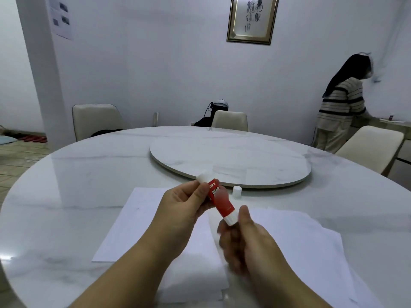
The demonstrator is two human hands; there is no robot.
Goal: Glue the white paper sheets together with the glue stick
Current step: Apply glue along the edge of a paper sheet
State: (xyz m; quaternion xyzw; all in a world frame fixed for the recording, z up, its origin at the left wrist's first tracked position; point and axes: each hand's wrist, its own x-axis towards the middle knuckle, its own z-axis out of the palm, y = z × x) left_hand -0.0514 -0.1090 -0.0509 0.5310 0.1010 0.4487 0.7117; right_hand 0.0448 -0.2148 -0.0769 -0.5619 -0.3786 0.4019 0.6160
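Here we are, glue stick [219,200] up in the air, held slantwise above the white paper sheets [142,221] that lie spread on the tabletop [66,174]. The left hand [184,205] pinches the upper part of the red barrel, thumb and fingers curled round it. The right hand [246,245] is at the stick's lower white end, fingers curled about the base; it is blurred, so I would only guess that it is twisting the knob there.

The cap [237,191] is off, standing on the tabletop just beyond the glue stick, near the edge of the round turntable [266,172]. So the stick looks opened, and the step in hand seems to be winding the glue out, before any of it meets paper.

The sheets lie below the glue stick on either side, one to its left, others to its right and under the forearms, overlapping loosely. No glue shows on them.

Next move, as I judge it: bring the open end down onto one sheet's edge and rub a strip along it, with the other hand pressing that sheet flat so it does not slide.
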